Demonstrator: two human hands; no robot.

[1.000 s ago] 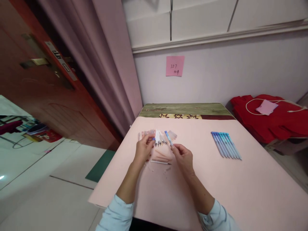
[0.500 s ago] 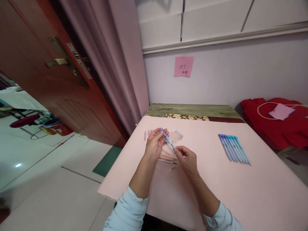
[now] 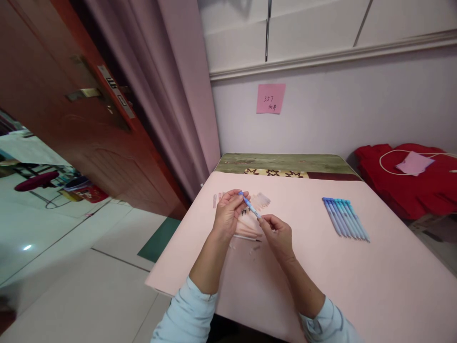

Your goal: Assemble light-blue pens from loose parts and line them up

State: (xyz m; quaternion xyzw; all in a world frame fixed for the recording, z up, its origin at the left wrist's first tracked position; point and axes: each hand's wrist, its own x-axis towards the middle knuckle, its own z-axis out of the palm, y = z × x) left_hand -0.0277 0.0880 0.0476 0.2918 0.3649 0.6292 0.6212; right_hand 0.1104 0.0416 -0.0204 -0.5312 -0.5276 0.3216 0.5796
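A blue pen [image 3: 251,206] slants between my two hands, just over the pink-covered table. My left hand [image 3: 227,212] pinches its darker blue upper end between thumb and fingers. The lower end sits in the closed fingertips of my right hand [image 3: 276,234]. Below and behind my hands lie pale pen parts: slim white pieces [image 3: 246,228], a refill with a dark tip [image 3: 247,238], small dark-tipped bits [image 3: 245,211] and a group of clear pieces [image 3: 262,200]. My left hand partly hides these. To the right, several blue and teal pens [image 3: 345,219] lie side by side in a row.
The pink table cover [image 3: 357,286] reaches to a green wooden strip [image 3: 285,161] along the wall. Red cloth [image 3: 389,186] with a pink note and a cord is beyond the right edge. A brown door [image 3: 82,124] and a purple curtain [image 3: 171,95] stand at left.
Very little differs. Both hands keep their hold on the pen, which has barely shifted. The whole view has moved slightly.
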